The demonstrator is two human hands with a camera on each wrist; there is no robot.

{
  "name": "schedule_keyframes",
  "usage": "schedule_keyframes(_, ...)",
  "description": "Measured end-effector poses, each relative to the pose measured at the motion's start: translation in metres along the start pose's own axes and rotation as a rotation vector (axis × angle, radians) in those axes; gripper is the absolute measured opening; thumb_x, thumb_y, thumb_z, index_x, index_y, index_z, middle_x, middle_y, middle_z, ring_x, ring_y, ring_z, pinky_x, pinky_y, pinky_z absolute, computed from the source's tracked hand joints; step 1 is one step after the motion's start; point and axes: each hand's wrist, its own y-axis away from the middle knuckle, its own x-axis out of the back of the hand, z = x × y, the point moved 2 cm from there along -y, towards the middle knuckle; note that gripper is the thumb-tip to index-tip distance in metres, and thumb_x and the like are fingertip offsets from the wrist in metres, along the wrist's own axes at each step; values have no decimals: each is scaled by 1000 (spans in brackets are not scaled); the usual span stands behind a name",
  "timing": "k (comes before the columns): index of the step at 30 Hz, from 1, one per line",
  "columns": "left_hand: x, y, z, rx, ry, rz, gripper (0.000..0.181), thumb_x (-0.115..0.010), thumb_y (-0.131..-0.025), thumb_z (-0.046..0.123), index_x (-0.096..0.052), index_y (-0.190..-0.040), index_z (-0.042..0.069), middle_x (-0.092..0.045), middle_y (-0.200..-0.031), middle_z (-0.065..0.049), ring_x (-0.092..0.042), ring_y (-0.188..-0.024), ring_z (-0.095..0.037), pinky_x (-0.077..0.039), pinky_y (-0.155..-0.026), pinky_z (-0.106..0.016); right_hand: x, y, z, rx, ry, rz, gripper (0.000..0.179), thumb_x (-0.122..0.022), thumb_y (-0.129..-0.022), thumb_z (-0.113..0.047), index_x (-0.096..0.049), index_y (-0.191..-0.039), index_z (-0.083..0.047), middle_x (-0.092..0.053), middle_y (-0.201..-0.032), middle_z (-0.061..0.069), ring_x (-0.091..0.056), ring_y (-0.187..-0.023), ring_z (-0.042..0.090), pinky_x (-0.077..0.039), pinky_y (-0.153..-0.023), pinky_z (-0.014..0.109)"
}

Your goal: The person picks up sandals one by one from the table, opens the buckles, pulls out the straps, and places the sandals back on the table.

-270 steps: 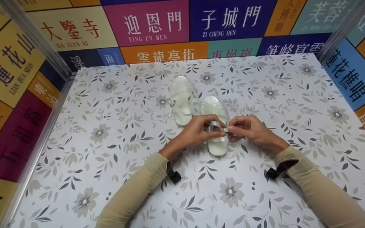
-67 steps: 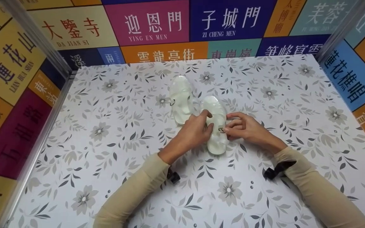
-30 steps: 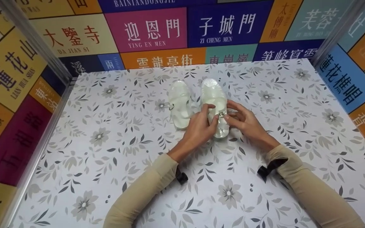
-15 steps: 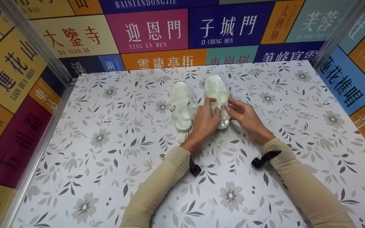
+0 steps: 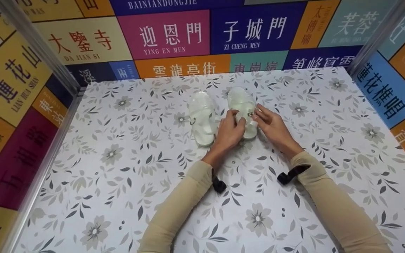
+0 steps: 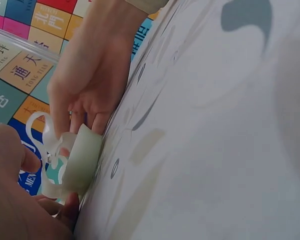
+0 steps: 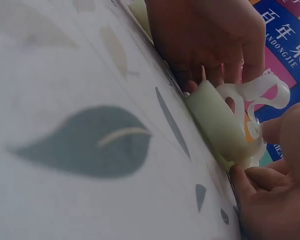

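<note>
Two pale, translucent sandals lie side by side on the table, toes pointing away from me. My left hand (image 5: pixel 229 131) holds the right sandal (image 5: pixel 239 95) on its inner side, with the thumb over the straps. On the outer side, my right hand (image 5: pixel 274 128) grips the same sandal beside its small metal buckle (image 5: pixel 250 114). Seen from the right wrist, the sandal's heel (image 7: pixel 212 112) stands between both hands, and a strap (image 7: pixel 279 95) arches above it. The left sandal (image 5: pixel 202 137), with its own buckle on the outer side, lies untouched just left of my left hand.
A white table (image 5: pixel 118 196) printed with grey flowers and leaves spreads under everything. Colourful panels (image 5: pixel 174 35) with Chinese lettering rise behind it and at both sides. Black wrist straps (image 5: pixel 218 184) sit over the beige sleeves (image 5: pixel 332 196).
Earlier, both hands worked at the right sandal's raised strap and buckle, nearer to me. Since then they have moved the sandal away from me, level with the left one.
</note>
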Motion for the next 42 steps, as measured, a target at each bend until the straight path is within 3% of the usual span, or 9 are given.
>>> schedule_keyframes(4, 1, 5, 8, 11, 15, -31, 51, -53, -105, 38, -57, -150, 14, -70, -145, -13, -63, -137, -30, -51, -116, -43, 1, 1, 0, -8, -3, 25, 64, -65, -110, -32, -42, -165, -9, -54, -164, 12, -51, -154, 26, -45, -113, 10)
schedule_keyframes(12, 9, 10, 12, 36, 115, -51, 45, -56, -106, 34, -62, -147, 15, -77, -123, -8, -70, -117, -21, -55, -105, -38, 0, 1, 2, -6, -40, 49, 59, -66, -110, -28, -48, -161, -5, -58, -160, 18, -56, -149, 31, -50, -105, 9)
schedule_keyframes(16, 0, 0, 1, 6, 94, -66, 49, -53, -108, 37, -60, -151, 16, -77, -132, -9, -70, -126, -20, -55, -110, -37, -1, 2, 1, 10, -11, 49, 58, -64, -111, -29, -48, -161, -5, -59, -159, 16, -56, -148, 31, -48, -110, 15)
schedule_keyframes(21, -9, -9, -8, -37, 62, -30, 55, -53, -109, 38, -57, -155, 10, -66, -152, -12, -61, -143, -25, -50, -120, -37, -1, 3, -1, -2, 2, 56, 60, -64, -111, -29, -46, -162, -5, -56, -162, 16, -53, -150, 32, -45, -123, 35)
schedule_keyframes(27, 13, 15, 26, -140, 115, 10, 52, -60, -106, 23, -58, -154, 3, -55, -161, -21, -47, -157, -33, -35, -132, -39, 1, 3, -3, 4, 17, 84, 64, -64, -111, -28, -41, -165, -4, -49, -167, 15, -49, -153, 33, -39, -129, 50)
schedule_keyframes(32, 25, 25, 44, -249, 140, 24, 40, -63, -103, 13, -69, -142, 10, -71, -146, -8, -63, -141, -21, -48, -122, -34, 1, 3, -8, 46, 18, 101, 57, -63, -111, -25, -47, -162, -6, -52, -163, 16, -53, -150, 35, -45, -125, 45)
schedule_keyframes(37, 38, 25, 52, -355, 204, 45, 31, -61, -103, 7, -72, -132, 9, -76, -134, -5, -69, -128, -22, -56, -113, -40, 0, 4, -19, 100, -14, 139, 46, -62, -110, -17, -55, -154, -5, -58, -155, 19, -62, -138, 36, -53, -111, 30)
schedule_keyframes(42, 60, 24, 54, -401, 215, 89, 27, -59, -105, 5, -72, -128, 9, -77, -128, -4, -69, -122, -16, -57, -110, -36, -4, 2, -37, 173, -12, 175, 45, -61, -109, -13, -55, -153, -3, -62, -150, 21, -58, -142, 34, -47, -121, 40)
